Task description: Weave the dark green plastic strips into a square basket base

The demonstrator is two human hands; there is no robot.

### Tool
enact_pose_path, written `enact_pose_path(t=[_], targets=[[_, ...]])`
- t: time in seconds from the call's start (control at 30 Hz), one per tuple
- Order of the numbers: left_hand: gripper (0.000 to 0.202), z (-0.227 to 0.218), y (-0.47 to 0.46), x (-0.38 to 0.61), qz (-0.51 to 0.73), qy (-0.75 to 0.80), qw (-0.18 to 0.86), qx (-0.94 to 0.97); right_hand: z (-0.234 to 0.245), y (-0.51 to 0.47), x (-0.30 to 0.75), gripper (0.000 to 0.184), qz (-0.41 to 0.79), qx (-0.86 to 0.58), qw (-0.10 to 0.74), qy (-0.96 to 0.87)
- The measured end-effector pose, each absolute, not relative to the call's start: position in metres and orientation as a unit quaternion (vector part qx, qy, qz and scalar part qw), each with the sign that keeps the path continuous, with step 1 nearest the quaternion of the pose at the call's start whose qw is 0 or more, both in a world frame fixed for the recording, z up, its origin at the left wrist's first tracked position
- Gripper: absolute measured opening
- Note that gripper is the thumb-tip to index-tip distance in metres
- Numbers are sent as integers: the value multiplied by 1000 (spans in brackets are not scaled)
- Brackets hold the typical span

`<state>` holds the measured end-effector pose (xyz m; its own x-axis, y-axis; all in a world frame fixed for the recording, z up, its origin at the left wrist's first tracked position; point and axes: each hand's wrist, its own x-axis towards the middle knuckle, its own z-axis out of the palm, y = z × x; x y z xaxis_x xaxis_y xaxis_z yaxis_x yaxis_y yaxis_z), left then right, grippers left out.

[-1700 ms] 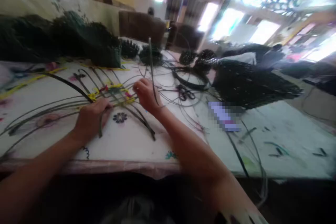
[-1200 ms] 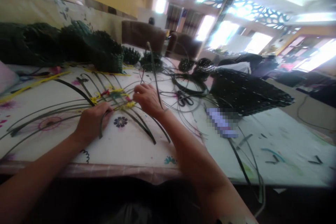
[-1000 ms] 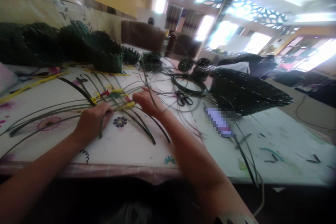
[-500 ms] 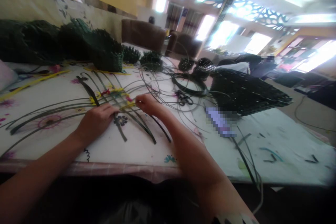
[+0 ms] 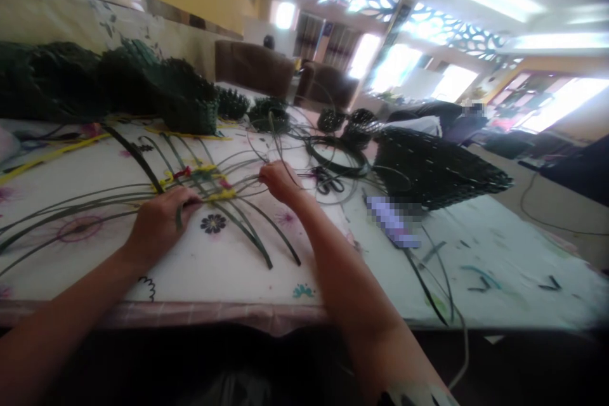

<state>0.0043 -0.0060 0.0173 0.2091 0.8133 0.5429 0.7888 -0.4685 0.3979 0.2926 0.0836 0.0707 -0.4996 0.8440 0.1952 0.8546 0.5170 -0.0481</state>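
Note:
Several long dark green strips [image 5: 247,235] lie crossed on a white flowered tablecloth [image 5: 214,266], joined where they cross by yellow and red ties [image 5: 209,172]. My left hand [image 5: 159,222] presses down on the crossing, its fingers curled over one strip. Just to the right of the crossing, my right hand [image 5: 280,181] is closed in a pinch on a thin dark strand [image 5: 276,133] that rises up and away from it.
Dark green woven baskets [image 5: 185,101] stand along the back left. A large black woven piece [image 5: 432,168] lies at the right, with scissors [image 5: 328,181] and coiled strands [image 5: 337,152] beside it. Cut scraps litter the right side. The table's front edge [image 5: 214,314] runs below my arms.
My right hand has shifted slightly right and lifted its thin strand upward. A strip near my left hand swung back under its fingers. The camera has drifted a little.

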Motion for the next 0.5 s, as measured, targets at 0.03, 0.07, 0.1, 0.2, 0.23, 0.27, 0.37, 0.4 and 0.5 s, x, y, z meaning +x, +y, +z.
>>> enact_pose_path(t=[0.03,0.07,0.1,0.2,0.23,0.27,0.37,0.4,0.5], targets=[[23,17,-6,4,366,527,19,766,71,86,299,26,-35,-499,100,-860],[23,17,-6,4,373,541,20,753,70,89,306,26,-40,-512,101,-852],[24,16,-6,4,380,554,20,741,70,92,313,26,-46,-529,102,-842],[30,15,-4,2,406,560,19,722,66,100,338,28,-66,-582,110,-803],[31,15,-4,1,413,558,15,720,65,102,347,29,-76,-600,118,-788],[32,17,-4,0,419,559,10,715,63,104,356,30,-85,-619,130,-770],[34,23,-3,-3,419,598,9,683,57,110,381,32,-111,-666,175,-717],[35,25,-3,-3,416,614,16,670,54,112,387,33,-118,-676,192,-701],[37,30,-2,-4,412,641,37,647,49,116,399,35,-144,-686,248,-669]])
